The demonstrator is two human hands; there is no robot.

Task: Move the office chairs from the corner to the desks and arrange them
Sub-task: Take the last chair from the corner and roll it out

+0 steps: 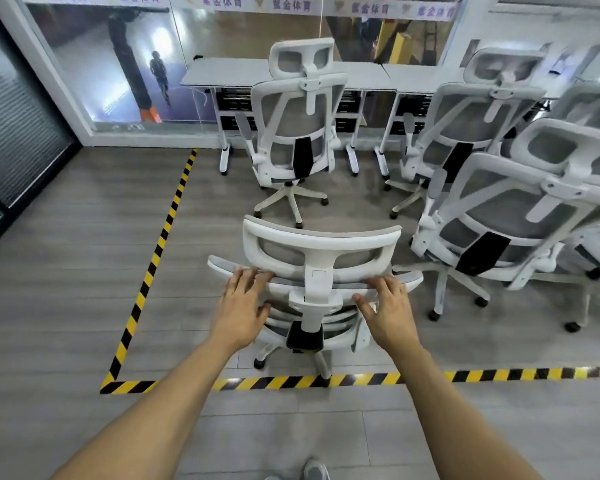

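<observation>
The head camera shows the nearest chair [317, 244], a white-framed office chair with grey mesh. It stands on the grey plank floor [66, 271] right in front of the person, with its back towards the camera. Its base sits at the near strip of the yellow-and-black hazard tape [499, 374], and one castor [323, 381] is on the tape itself. The left hand [243, 306] and right hand [390, 311] reach to the top rim of its backrest, one on each side of the headrest post. Both hands are released: the fingers are spread and nearly straight, with the fingertips lying on the rim and not wrapped round it.

Along the far edge of the floor, against a glass wall [118, 64], two white desks stand side by side. A second chair [298, 126] is drawn up to the left desk [222, 72] and faces it. A third chair [471, 123] faces the right desk [416, 72]. Towards the right edge of the floor more chairs of the same kind crowd close together. The closest of these, a fourth chair [513, 216], stands just beside the nearest chair. The tape turns a corner at the near left and runs away towards the left desk. A grey shoe [314, 471] shows at the bottom edge of the view.
</observation>
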